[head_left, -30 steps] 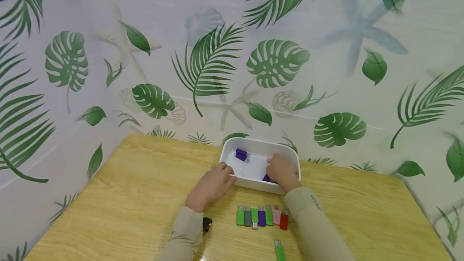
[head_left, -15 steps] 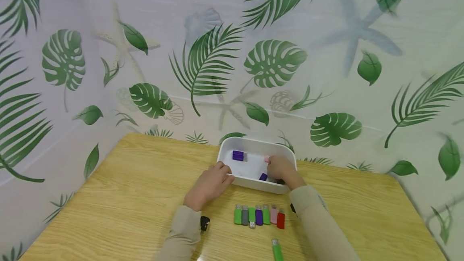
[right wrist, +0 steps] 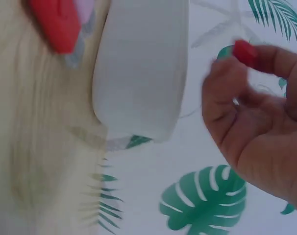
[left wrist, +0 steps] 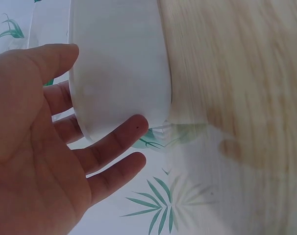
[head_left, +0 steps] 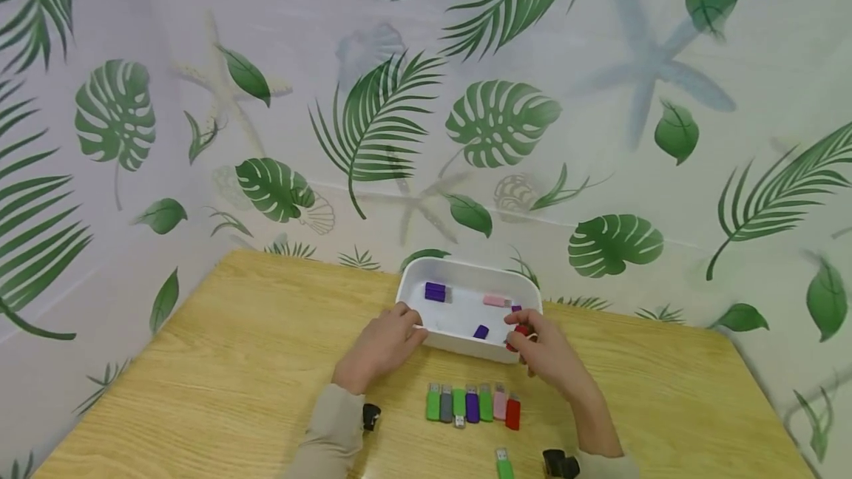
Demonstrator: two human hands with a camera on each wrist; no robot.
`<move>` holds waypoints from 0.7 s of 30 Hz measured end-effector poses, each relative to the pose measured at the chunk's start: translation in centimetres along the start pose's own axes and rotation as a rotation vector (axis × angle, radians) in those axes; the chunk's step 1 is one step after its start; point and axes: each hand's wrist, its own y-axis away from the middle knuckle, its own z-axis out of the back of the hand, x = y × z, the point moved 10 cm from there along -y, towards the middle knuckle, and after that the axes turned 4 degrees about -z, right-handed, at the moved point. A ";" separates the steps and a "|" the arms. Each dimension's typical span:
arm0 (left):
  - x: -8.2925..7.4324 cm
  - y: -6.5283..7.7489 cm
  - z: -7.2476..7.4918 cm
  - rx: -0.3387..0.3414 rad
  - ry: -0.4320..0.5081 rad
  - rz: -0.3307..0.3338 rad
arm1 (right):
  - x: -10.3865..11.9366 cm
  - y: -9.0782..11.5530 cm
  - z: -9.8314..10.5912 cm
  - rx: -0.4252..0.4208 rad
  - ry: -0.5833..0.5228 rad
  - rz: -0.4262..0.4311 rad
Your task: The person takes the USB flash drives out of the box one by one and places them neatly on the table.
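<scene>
My right hand [head_left: 549, 353] pinches a red USB stick [head_left: 518, 338] between thumb and fingers, over the front right of a white plastic box [head_left: 466, 342]. In the right wrist view, the red end [right wrist: 244, 53] of that stick shows at the fingertips. My left hand [head_left: 382, 346] holds the box's front left rim; the left wrist view has the thumb at the rim and two fingertips hidden behind the wall [left wrist: 119, 73]. Inside the box lie two purple USB sticks [head_left: 435, 292] side by side, a pink one [head_left: 495, 301] and another purple one [head_left: 481, 332].
In front of the box, a row of USB sticks lies side by side, from a green one [head_left: 433, 403] to a red one [head_left: 512, 414]. Nearer me is a separate green stick [head_left: 504, 466]. A leaf-patterned cloth [head_left: 373, 228] rises behind the wooden table [head_left: 233, 361].
My right hand has come up out of the box and back toward me with the red USB stick, uncovering the pink one. My left hand stays at the rim.
</scene>
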 end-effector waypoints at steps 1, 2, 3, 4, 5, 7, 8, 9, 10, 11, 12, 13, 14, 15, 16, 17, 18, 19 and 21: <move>0.0 0.0 0.2 -0.001 -0.005 -0.001 | 0.2 0.5 -0.3 0.017 0.024 0.009; 0.0 -0.1 0.4 -0.002 -0.010 -0.002 | 0.5 0.9 -0.5 0.034 0.043 0.019; 0.0 -0.1 0.5 -0.005 -0.013 -0.001 | 0.9 1.3 -0.8 0.044 0.068 0.035; 0.0 -0.1 0.7 -0.011 -0.013 -0.002 | 1.3 1.6 -1.1 0.052 0.097 0.052; 0.0 -0.1 0.8 -0.016 -0.009 0.001 | 1.8 1.8 -1.4 0.061 0.119 0.071; 0.0 0.1 0.7 -0.018 0.005 0.005 | 2.5 2.2 -2.2 0.091 0.152 0.092; 0.0 0.2 0.6 -0.018 0.017 0.008 | 2.7 2.4 -2.7 0.112 0.162 0.093; 0.0 0.4 0.4 -0.017 0.029 0.013 | 3.0 2.6 -3.1 0.133 0.176 0.095; 0.0 0.5 0.2 -0.016 0.041 0.017 | 3.2 2.8 -3.6 0.157 0.194 0.101; 0.0 0.7 0.0 -0.014 0.053 0.024 | 3.4 3.1 -4.0 0.179 0.217 0.111; 0.0 0.8 -0.2 -0.013 0.062 0.026 | 3.6 3.3 -4.5 0.202 0.239 0.121; 0.0 0.9 -0.4 -0.012 0.064 0.030 | 3.9 3.6 -4.9 0.225 0.269 0.145; -0.1 1.0 -0.5 -0.012 0.067 0.034 | 4.1 4.0 -5.4 0.251 0.309 0.167; -0.1 1.0 -0.6 -0.014 0.066 0.034 | 4.4 4.4 -6.0 0.283 0.346 0.194; -0.2 0.9 -0.6 -0.017 0.062 0.031 | 4.6 4.8 -6.7 0.324 0.383 0.218; -0.3 0.8 -0.6 -0.020 0.055 0.028 | 4.7 5.3 -7.4 0.368 0.416 0.225; -0.4 0.7 -0.6 -0.024 0.048 0.022 | 4.8 5.7 -8.2 0.410 0.451 0.236; -0.5 0.6 -0.5 -0.024 0.039 0.018 | 4.9 6.2 -9.0 0.451 0.480 0.247; -0.9 0.3 -0.4 -0.024 0.032 0.003 | 4.8 7.1 -10.7 0.525 0.526 0.239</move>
